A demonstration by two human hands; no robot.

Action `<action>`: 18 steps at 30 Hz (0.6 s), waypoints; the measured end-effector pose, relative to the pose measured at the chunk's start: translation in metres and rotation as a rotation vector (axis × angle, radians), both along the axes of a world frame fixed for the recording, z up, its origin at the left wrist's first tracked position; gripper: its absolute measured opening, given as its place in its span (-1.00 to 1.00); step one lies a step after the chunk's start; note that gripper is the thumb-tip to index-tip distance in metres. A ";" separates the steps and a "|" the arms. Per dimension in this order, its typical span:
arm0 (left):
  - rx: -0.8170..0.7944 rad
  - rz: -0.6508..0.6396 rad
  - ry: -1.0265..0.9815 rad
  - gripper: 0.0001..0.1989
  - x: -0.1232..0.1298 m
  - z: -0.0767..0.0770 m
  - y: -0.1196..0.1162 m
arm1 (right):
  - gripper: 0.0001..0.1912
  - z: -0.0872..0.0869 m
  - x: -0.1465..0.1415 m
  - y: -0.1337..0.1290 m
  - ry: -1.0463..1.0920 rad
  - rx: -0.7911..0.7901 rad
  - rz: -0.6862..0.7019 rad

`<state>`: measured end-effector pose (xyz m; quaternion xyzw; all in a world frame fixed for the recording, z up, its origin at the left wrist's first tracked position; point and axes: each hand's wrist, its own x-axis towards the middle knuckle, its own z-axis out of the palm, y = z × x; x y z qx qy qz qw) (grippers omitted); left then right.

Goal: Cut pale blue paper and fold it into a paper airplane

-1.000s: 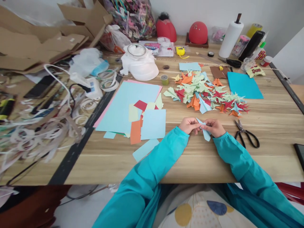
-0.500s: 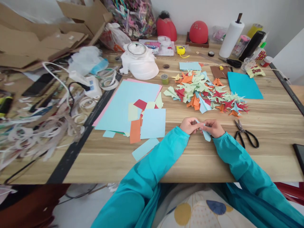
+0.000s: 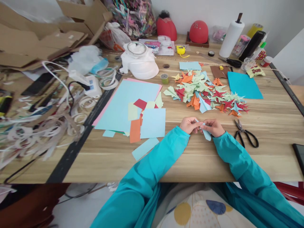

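Note:
A small folded light blue paper is pinched between my two hands above the wooden table. My left hand grips its upper left end, and my right hand holds it from the right, the fingertips of both meeting. Just beyond my hands lies a pile of small folded papers in green, orange, red and blue. To the left, a light blue square sheet rests partly over larger sheets, beside an orange piece and a light blue strip.
Black-handled scissors lie right of my hands. Farther back are a turquoise sheet, a green spool and a yellow tape measure. Tangled white strips and a power strip crowd the left.

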<state>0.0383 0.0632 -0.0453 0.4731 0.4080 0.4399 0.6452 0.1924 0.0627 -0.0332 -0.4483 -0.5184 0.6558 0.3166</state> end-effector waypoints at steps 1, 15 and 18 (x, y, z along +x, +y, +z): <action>0.003 -0.001 -0.004 -0.57 0.000 0.000 0.000 | -0.67 0.000 0.000 0.000 -0.001 0.003 -0.002; -0.046 0.050 -0.059 -0.61 -0.003 0.002 0.002 | -0.69 -0.003 0.001 0.000 -0.018 0.061 -0.014; -0.044 0.046 -0.075 -0.62 -0.003 0.003 0.002 | -0.69 -0.005 0.001 0.001 -0.003 0.058 -0.032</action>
